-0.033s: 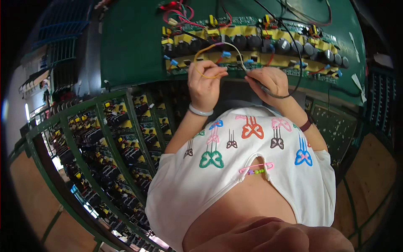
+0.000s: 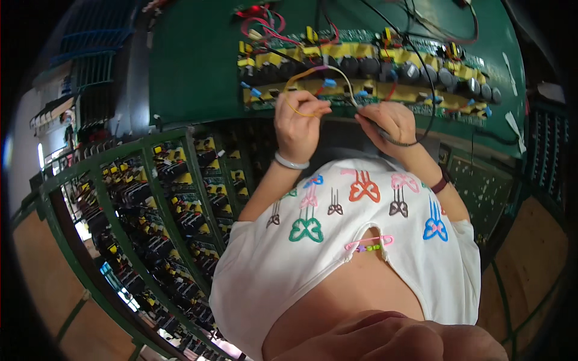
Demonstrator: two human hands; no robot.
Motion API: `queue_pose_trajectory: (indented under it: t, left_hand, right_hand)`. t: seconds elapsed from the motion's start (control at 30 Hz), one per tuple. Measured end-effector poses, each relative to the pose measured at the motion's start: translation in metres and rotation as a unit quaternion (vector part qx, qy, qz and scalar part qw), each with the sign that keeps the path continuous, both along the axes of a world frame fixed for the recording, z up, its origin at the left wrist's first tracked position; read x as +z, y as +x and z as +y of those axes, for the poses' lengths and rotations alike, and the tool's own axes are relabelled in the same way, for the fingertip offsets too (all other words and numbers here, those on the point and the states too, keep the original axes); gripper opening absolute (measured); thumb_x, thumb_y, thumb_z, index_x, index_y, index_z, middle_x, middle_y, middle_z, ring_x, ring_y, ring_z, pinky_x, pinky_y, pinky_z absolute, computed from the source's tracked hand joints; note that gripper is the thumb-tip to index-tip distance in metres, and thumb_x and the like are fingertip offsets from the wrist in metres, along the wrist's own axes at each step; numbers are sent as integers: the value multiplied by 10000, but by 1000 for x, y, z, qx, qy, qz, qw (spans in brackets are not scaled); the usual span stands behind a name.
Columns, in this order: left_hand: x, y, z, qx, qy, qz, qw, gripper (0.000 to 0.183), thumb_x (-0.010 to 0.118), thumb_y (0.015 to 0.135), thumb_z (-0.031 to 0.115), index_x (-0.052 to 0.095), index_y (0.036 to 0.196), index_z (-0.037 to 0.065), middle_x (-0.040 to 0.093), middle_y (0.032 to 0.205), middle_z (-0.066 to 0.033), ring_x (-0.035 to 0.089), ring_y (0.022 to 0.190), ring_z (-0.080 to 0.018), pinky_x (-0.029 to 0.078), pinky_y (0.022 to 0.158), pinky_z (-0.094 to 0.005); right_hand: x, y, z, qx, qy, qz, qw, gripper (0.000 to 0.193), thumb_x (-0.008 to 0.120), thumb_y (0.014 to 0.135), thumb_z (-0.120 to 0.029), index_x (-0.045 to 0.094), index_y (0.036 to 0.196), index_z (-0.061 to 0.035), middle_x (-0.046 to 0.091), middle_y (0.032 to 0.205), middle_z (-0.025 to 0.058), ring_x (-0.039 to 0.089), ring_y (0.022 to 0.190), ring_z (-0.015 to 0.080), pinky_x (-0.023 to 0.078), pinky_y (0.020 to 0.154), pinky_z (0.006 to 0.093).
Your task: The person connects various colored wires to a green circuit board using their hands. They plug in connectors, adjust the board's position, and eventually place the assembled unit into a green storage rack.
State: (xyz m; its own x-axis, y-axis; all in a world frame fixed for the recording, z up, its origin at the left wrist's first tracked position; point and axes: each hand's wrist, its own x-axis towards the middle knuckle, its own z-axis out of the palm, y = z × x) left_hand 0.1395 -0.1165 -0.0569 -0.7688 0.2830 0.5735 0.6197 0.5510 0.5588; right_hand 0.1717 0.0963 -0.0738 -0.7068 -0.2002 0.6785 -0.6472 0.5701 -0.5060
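My left hand [image 2: 299,123] is closed in a pinch on a yellow wire [image 2: 291,82] at the near edge of the green bench. That wire arcs up, passes a purple section and runs into a white wire [image 2: 344,77], which comes down to the fingertips of my right hand [image 2: 390,122]. My right hand is closed round a dark handle [image 2: 382,131] with a black cord [image 2: 435,96] looping up and away from it. What the fingertips pinch is partly hidden. Just beyond both hands lies a row of circuit boards [image 2: 385,90] with black capacitors, yellow parts and blue-ended leads.
The green bench top [image 2: 192,66] carries the boards. Pink and red wires [image 2: 263,25] lie tangled at its far left. A green rack [image 2: 153,186] full of similar boards stands at my left. Wooden panels [image 2: 530,240] are at the lower right.
The whole view has shifted slightly, so bench and hands appear a little lower and to the right. Both hands keep their grips.
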Motion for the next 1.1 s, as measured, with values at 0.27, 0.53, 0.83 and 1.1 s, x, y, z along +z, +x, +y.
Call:
queue_pose_trajectory:
  t: [0.27,0.53,0.83,1.1]
  left_hand:
    - [4,-4,-2,-16,3,7,1000,282,763,632,-67,667,854,79,592,874,-81,585,820,-301,470,720,-412]
    - [4,-5,-1,-15,-4,22,1000,252,777,652,-33,637,841,57,585,869,-75,578,804,-282,478,704,-385]
    - [3,-8,0,-30,0,22,999,230,748,664,-84,652,819,57,600,859,-98,589,791,-308,474,692,-406]
    - [2,-9,1,-24,-14,14,1000,215,758,689,-72,663,835,52,610,836,-92,585,774,-292,469,693,-378]
  right_hand:
    - [3,0,-3,4,-16,-6,1000,255,772,738,6,647,943,-80,650,768,96,621,618,305,463,543,399]
    - [-1,0,-4,10,-16,0,1000,234,778,748,0,643,929,-57,664,771,86,636,617,270,486,549,357]
    - [7,9,7,-32,-43,17,998,231,740,732,28,619,904,-67,612,717,94,600,584,295,459,524,388]
    - [-4,5,12,-34,-91,4,995,192,712,747,17,605,890,-56,603,709,114,594,576,312,462,517,381]
